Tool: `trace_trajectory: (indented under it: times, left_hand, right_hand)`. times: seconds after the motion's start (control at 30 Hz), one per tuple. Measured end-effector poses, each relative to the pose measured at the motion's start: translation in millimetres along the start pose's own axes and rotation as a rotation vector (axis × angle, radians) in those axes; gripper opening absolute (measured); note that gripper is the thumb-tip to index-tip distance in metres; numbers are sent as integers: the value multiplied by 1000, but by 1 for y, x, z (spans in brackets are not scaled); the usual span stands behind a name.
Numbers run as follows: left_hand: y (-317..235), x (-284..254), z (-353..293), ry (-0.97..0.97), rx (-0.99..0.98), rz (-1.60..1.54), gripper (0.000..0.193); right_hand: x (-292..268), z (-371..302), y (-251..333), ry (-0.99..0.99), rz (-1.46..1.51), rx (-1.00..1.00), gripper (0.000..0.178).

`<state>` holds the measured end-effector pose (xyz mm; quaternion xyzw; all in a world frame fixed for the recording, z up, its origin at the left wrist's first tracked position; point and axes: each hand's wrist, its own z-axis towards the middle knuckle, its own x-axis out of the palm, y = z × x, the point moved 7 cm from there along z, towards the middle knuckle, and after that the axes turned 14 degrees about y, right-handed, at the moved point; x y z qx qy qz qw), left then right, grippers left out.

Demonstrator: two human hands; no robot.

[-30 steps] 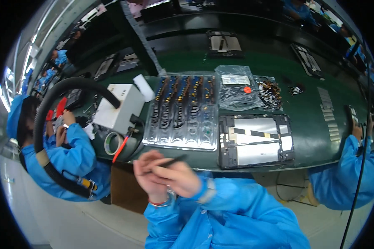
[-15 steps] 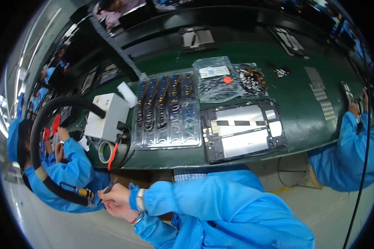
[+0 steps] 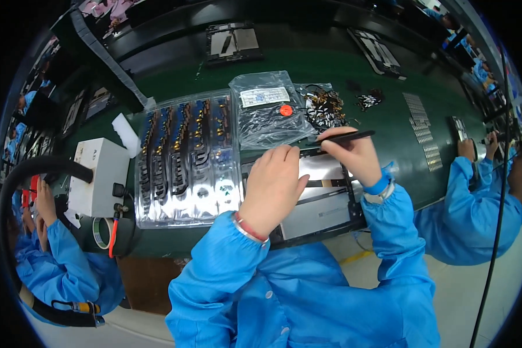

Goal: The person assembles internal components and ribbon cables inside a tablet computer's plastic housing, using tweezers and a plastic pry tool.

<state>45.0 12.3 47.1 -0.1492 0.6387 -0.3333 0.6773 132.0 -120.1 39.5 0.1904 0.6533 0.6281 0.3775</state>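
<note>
An opened tablet (image 3: 318, 217) with bare silver battery panels lies at the table's near edge, partly hidden by my hands and forearms. My left hand (image 3: 274, 188) rests palm down over its left part, fingers stretched toward the far edge and thumb apart, with nothing visible in it. Above the tablet's far right part, my right hand (image 3: 356, 155) pinches a slim black pen-shaped tool (image 3: 354, 136). The tool's thin end points left, near the far edge; whether it touches the tablet I cannot tell.
Left of the tablet is a clear plastic tray (image 3: 185, 214) of flex cables. A plastic bag (image 3: 267, 124) and loose small parts (image 3: 325, 109) lie beyond. A white box (image 3: 98, 177), tape roll (image 3: 103, 232) and black hose (image 3: 8, 226) stand left. Co-workers sit on both sides.
Both hands have moved from beside the black hose at lower left to over the tablet. The hands have come apart; the right one carries the black tool. The view has shifted right.
</note>
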Motion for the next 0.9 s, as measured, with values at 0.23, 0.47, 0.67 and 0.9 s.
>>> trace_trajectory:
  times: [0.23,0.47,0.67,0.9]
  left_hand:
    - [18,17,16,-67,2,113,36]
    - [15,18,19,-39,-2,152,41]
    - [14,20,18,4,-33,185,54]
    - [22,21,15,-4,-75,76,70]
  right_hand:
    - [-2,-1,-23,-23,-65,110,15]
    - [3,1,-16,71,-185,191,15]
    - [-5,-7,-23,-48,17,184,16]
    - [0,-1,-14,57,-235,125,16]
